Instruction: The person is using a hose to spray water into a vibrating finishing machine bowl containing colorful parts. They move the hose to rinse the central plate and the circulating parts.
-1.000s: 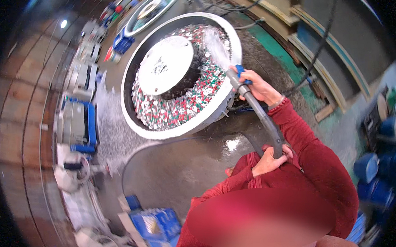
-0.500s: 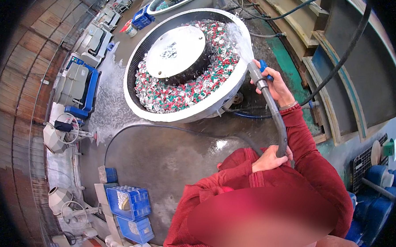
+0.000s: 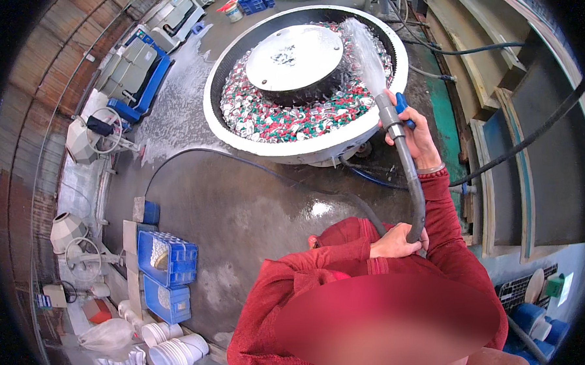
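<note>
A grey hose (image 3: 411,177) with a blue valve handle runs up from my chest. My right hand (image 3: 416,135) grips it just below the nozzle. My left hand (image 3: 394,241) grips it lower down, close to my red sleeve. Water sprays from the nozzle into a large round white tub (image 3: 317,147). The tub holds several red, green and silver pieces (image 3: 283,117) around a round metal centre plate (image 3: 293,49).
The concrete floor (image 3: 241,211) is wet. A dark hose lies across the floor in front of the tub. Blue crates (image 3: 168,259) and stacked white cups (image 3: 166,344) stand at the lower left. Grey machines with blue frames stand at the upper left. Wooden boards lean at the right.
The view has shifted, so the tub now sits more central and higher. Both hands keep their grip on the hose, and the spray still falls into the tub.
</note>
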Demonstrator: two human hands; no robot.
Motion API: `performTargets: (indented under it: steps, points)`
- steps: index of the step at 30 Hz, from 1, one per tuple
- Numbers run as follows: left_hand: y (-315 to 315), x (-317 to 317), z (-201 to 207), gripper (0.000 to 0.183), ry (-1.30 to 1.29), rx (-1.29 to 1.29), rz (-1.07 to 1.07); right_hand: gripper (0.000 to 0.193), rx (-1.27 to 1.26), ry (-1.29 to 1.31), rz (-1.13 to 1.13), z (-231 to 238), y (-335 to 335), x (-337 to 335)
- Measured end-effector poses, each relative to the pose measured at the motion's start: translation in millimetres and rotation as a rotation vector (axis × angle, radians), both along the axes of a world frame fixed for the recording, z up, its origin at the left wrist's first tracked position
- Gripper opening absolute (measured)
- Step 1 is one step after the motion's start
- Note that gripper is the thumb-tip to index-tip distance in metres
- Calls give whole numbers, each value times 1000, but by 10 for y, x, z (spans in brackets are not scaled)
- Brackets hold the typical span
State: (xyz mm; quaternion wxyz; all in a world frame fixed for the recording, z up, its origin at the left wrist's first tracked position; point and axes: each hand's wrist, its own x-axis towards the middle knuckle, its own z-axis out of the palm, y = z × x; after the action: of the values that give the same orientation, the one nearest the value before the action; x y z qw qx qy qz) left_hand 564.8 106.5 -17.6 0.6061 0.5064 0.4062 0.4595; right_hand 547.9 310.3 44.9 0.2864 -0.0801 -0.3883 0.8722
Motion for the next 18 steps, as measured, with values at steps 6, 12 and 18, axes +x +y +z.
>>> performTargets:
  steps: [6, 12, 18]
  points:
    - [-30, -205, -14, 9, 3, 40, 153, 60, -62, -155, 17, -293, 113, -333]
    - [-194, -438, 8, 8, -9, 26, 317, 52, -150, -244, 109, -634, 62, -736]
    - [-513, -861, -119, 7, -51, -148, 401, 42, -146, -342, 134, -892, -155, -1138]
